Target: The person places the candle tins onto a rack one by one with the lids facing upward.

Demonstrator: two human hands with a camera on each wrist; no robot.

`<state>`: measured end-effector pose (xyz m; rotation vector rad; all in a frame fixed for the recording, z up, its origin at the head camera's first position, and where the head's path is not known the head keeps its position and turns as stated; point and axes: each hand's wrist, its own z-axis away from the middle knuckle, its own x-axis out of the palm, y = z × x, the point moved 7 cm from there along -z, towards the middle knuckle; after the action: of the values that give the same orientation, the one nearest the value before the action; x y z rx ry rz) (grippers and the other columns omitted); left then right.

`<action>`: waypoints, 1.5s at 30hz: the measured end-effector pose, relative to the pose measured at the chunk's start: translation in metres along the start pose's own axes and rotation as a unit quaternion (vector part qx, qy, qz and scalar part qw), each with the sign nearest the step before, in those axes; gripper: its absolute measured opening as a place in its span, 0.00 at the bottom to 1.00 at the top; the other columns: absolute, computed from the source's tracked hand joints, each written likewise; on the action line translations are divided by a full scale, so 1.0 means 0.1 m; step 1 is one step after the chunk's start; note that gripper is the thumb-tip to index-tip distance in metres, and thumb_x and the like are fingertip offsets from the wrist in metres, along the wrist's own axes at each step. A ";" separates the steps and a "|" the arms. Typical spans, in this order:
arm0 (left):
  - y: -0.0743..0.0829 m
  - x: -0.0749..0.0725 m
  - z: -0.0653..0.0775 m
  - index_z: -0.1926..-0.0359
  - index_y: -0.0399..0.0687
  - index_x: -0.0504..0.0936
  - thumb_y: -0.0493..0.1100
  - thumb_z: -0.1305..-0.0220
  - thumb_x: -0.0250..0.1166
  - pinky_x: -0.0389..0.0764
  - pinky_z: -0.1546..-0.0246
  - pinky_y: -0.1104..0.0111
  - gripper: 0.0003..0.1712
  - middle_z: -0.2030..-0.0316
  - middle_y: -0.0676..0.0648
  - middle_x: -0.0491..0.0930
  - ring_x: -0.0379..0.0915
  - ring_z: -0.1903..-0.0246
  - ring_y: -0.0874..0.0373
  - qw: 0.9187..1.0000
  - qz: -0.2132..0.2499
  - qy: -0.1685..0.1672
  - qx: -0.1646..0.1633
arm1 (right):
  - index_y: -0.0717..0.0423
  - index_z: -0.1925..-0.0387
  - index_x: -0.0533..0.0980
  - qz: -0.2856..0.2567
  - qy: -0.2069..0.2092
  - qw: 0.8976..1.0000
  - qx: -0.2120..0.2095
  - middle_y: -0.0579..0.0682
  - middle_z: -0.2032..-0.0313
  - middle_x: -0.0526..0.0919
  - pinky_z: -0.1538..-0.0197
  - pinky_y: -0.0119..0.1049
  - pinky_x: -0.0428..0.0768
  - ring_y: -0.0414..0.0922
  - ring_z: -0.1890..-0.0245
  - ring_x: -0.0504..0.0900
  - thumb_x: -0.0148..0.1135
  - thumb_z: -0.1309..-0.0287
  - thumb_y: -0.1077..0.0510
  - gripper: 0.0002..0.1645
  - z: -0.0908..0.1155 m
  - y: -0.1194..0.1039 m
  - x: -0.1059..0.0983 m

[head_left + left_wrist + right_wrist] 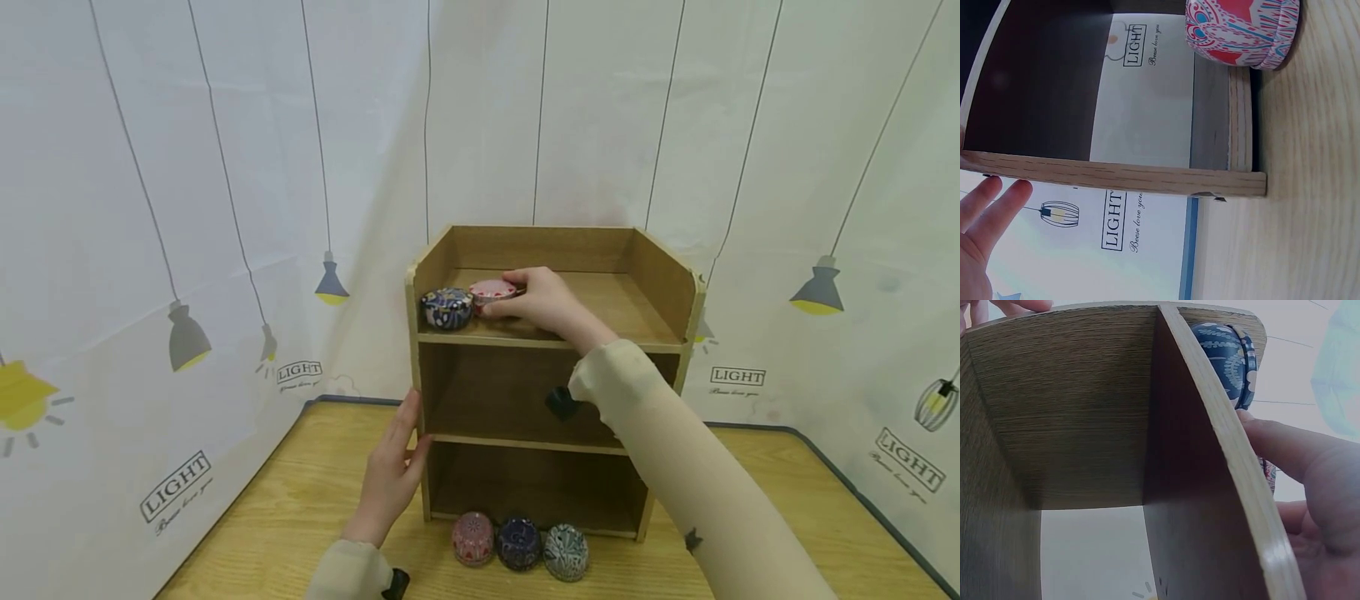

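Observation:
My right hand (546,302) pinches a small round pink tin (492,289) between thumb and fingers on the top tier of a wooden shelf (517,340). Just left of it sits a dark blue floral tin (447,309), also seen from below in the right wrist view, where the shelf board mostly hides the pink tin (1270,475). Low on the shelf's left side, my left hand (392,462) rests its extended fingers against the panel; in the left wrist view its fingers (1000,215) lie along that panel's outer face.
Before the shelf's base, a pink tin (473,538), a dark blue tin (519,543) and a green-and-white tin (566,552) stand in a row on the wooden table (300,500). White wall sheets (480,125) printed with lamps surround the table behind and at both sides.

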<state>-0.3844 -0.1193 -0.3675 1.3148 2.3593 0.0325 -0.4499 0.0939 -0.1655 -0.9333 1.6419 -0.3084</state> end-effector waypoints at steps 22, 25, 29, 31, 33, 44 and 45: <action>0.01 0.02 0.00 0.27 0.39 0.59 0.25 0.43 0.65 0.85 0.69 0.70 0.43 0.30 0.41 0.60 0.69 0.41 0.47 1.000 0.009 0.004 0.007 | 0.54 0.28 0.60 -0.022 -0.013 1.000 -0.002 0.56 0.38 0.72 0.35 0.48 0.67 0.51 0.40 0.71 0.73 0.49 0.46 0.51 0.08 0.01 -0.06; 0.00 0.02 0.00 0.27 0.40 0.59 0.25 0.43 0.66 0.84 0.69 0.70 0.44 0.30 0.42 0.60 0.71 0.42 0.46 1.000 0.007 0.005 0.004 | 0.54 0.28 0.60 -0.025 -0.014 1.000 -0.001 0.56 0.39 0.74 0.36 0.48 0.69 0.51 0.41 0.72 0.73 0.48 0.46 0.50 0.11 0.03 -0.09; -0.01 0.03 0.01 0.27 0.41 0.59 0.25 0.43 0.66 0.84 0.68 0.73 0.44 0.29 0.42 0.60 0.70 0.42 0.46 1.000 0.003 0.002 0.002 | 0.54 0.29 0.61 -0.025 -0.009 1.000 0.002 0.56 0.41 0.75 0.39 0.49 0.72 0.52 0.42 0.73 0.72 0.46 0.48 0.48 0.16 0.07 -0.14; -0.01 0.03 0.01 0.27 0.41 0.59 0.25 0.43 0.66 0.84 0.67 0.73 0.44 0.29 0.42 0.60 0.70 0.41 0.47 1.000 0.005 0.002 0.002 | 0.55 0.29 0.61 -0.022 -0.005 1.000 0.000 0.57 0.43 0.76 0.40 0.49 0.73 0.53 0.43 0.74 0.72 0.46 0.49 0.47 0.18 0.10 -0.17; -0.01 0.03 0.01 0.27 0.40 0.59 0.25 0.43 0.66 0.84 0.67 0.73 0.44 0.29 0.42 0.60 0.69 0.41 0.47 1.000 0.007 0.004 0.004 | 0.55 0.29 0.62 -0.013 -0.002 1.000 -0.002 0.57 0.44 0.76 0.41 0.49 0.74 0.53 0.44 0.75 0.71 0.45 0.48 0.46 0.21 0.12 -0.21; 0.01 0.02 0.00 0.28 0.39 0.60 0.25 0.44 0.66 0.84 0.68 0.74 0.43 0.30 0.41 0.61 0.72 0.44 0.44 1.000 0.012 0.013 0.005 | 0.58 0.34 0.67 -0.010 0.009 0.999 -0.038 0.59 0.46 0.78 0.44 0.48 0.77 0.52 0.48 0.77 0.69 0.43 0.51 0.38 0.45 0.16 -0.35; 0.01 0.02 0.00 0.28 0.39 0.60 0.25 0.44 0.66 0.83 0.68 0.74 0.43 0.30 0.40 0.61 0.72 0.44 0.44 1.000 0.013 0.014 0.006 | 0.58 0.34 0.68 -0.012 0.010 0.999 -0.042 0.60 0.47 0.78 0.44 0.49 0.77 0.53 0.48 0.78 0.69 0.43 0.52 0.38 0.48 0.16 -0.36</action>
<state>-0.3849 -0.1171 -0.3679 1.3595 2.3694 0.0453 -0.4122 0.1430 -0.1654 -1.0152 1.6740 -0.2678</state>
